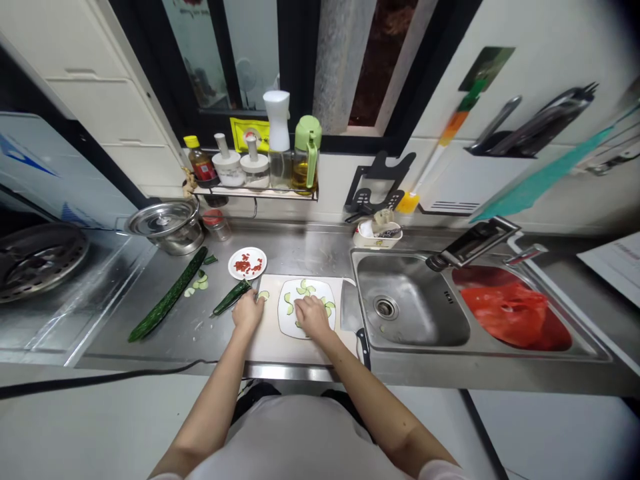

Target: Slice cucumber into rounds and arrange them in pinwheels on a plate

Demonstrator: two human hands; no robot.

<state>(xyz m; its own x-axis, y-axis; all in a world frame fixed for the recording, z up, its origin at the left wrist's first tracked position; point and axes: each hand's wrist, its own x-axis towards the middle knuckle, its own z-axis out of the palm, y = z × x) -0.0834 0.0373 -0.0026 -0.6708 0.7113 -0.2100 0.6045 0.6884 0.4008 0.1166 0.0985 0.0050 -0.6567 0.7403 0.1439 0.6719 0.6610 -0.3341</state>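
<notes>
At the left edge of the cutting board [313, 353], my left hand [247, 312] has its fingers curled, with a thin cucumber slice [265, 295] pinched at its thumb and fingertips. My right hand [314, 316] reaches over a white square plate [285, 325], its fingers bunched together and pointing down; what they hold, if anything, is hidden. Curved cucumber slices [305, 287] lie around the plate in small fanned groups. Beside my left hand rests a cut piece of cucumber [231, 297]. A knife [363, 347] lies along the board's right side.
A long cucumber [170, 295] and cucumber scraps [200, 283] lie on the left. Behind the board is a small plate [263, 254] of red bits. A lidded pot [173, 227] stands back left. The sink [410, 333] is at right, with a red plastic bag [505, 310] in its second basin.
</notes>
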